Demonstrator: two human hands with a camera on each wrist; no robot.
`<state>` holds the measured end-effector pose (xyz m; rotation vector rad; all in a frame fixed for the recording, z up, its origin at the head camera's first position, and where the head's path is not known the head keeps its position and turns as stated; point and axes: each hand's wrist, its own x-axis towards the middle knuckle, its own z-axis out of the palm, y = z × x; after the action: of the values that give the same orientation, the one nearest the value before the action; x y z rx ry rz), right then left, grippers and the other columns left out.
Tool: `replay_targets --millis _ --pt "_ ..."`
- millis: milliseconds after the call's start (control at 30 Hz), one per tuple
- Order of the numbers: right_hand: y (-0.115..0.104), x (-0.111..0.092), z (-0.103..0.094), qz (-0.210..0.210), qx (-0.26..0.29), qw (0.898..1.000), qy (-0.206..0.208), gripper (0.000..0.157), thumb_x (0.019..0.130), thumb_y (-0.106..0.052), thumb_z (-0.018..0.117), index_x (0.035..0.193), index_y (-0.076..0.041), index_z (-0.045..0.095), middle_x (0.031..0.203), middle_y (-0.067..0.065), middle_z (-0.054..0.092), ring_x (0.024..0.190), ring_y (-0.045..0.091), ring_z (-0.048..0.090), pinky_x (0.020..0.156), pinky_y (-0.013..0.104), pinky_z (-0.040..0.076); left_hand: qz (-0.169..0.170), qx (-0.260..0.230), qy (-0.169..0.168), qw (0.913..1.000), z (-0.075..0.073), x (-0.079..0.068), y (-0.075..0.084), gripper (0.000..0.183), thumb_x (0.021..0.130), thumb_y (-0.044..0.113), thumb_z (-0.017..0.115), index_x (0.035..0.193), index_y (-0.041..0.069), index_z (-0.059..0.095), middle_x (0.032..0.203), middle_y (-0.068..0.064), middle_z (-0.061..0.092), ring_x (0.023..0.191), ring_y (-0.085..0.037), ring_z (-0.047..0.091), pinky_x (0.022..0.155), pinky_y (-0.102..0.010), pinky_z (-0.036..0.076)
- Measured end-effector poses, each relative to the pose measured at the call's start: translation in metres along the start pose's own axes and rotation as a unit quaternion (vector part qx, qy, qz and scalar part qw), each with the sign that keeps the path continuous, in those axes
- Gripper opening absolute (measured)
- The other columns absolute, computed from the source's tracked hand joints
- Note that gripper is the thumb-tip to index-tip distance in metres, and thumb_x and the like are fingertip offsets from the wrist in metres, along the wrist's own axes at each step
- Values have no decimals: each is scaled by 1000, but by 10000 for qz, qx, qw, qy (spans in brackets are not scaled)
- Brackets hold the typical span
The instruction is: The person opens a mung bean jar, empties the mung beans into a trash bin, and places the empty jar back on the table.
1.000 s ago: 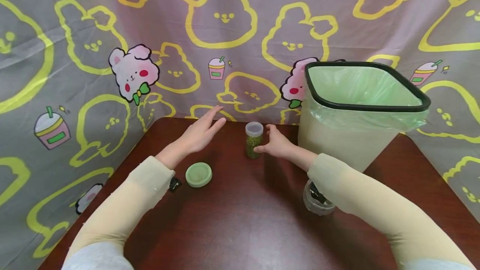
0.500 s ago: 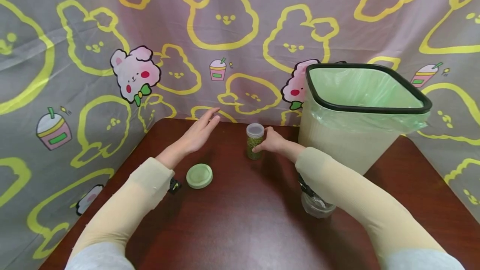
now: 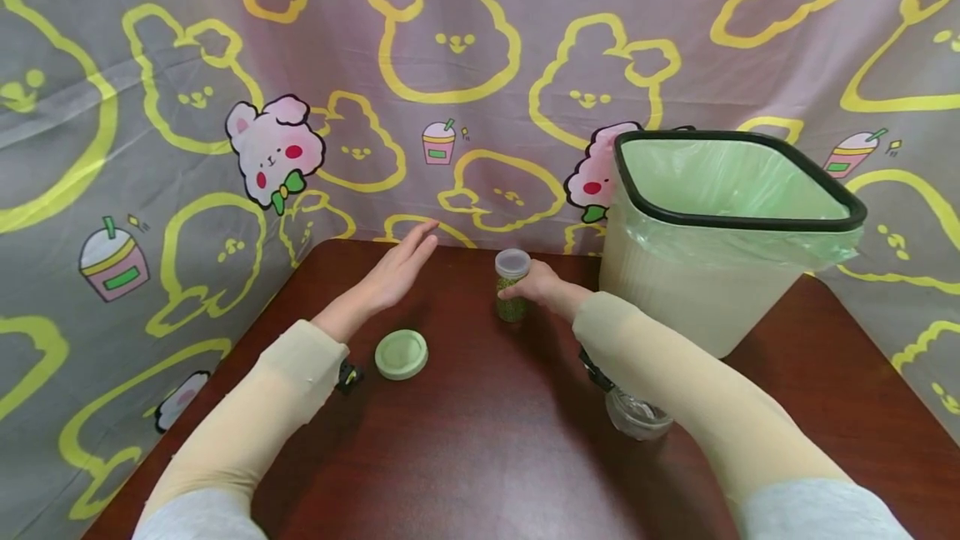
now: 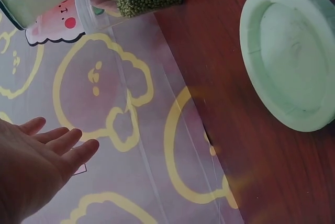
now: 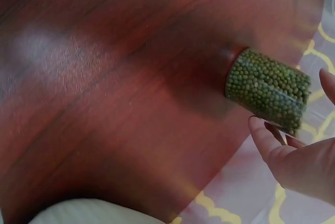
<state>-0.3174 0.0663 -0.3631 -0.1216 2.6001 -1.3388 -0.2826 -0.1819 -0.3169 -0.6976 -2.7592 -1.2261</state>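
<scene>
A clear jar of green mung beans (image 3: pixel 512 310) with a translucent lid (image 3: pixel 513 262) stands upright near the back edge of the table. My right hand (image 3: pixel 543 286) grips it from the right, thumb across the front and the other fingers round the far side. In the right wrist view, the beans fill the visible part of the jar (image 5: pixel 269 90) and a fingertip is right at its side. My left hand (image 3: pixel 386 277) is held in the air to the left of the jar, fingers extended, holding nothing. Below that hand lies a pale green round lid (image 3: pixel 401 354), rim up.
A large cream bin (image 3: pixel 667 290) with a black rim and green liner stands at the back right. Partly under my right forearm is a clear round container (image 3: pixel 637 419). A patterned curtain (image 3: pixel 465 132) hangs behind the brown table (image 3: pixel 480 440).
My right hand has moved left onto the jar and now has its thumb and fingers round it. The left hand has drawn back slightly to the left, and the jar stays in place.
</scene>
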Motion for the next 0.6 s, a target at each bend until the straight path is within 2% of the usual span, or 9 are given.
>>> replay_targets --millis 267,600 --pt "6 5 10 350 267 9989 175 71 77 -9 81 137 5 45 133 23 52 119 36 51 95 46 44 -79 -66 32 9999 -1 -3 -5 62 104 51 24 153 12 24 153 -14 31 138 -32 33 110 -48 25" --pt "16 8 15 341 15 9992 215 71 76 -8 82 136 4 46 131 22 52 117 36 52 97 45 43 -131 -159 88 9997 1 -5 -6 62 105 49 25 153 10 25 153 -17 31 139 -33 31 110 -49 24"
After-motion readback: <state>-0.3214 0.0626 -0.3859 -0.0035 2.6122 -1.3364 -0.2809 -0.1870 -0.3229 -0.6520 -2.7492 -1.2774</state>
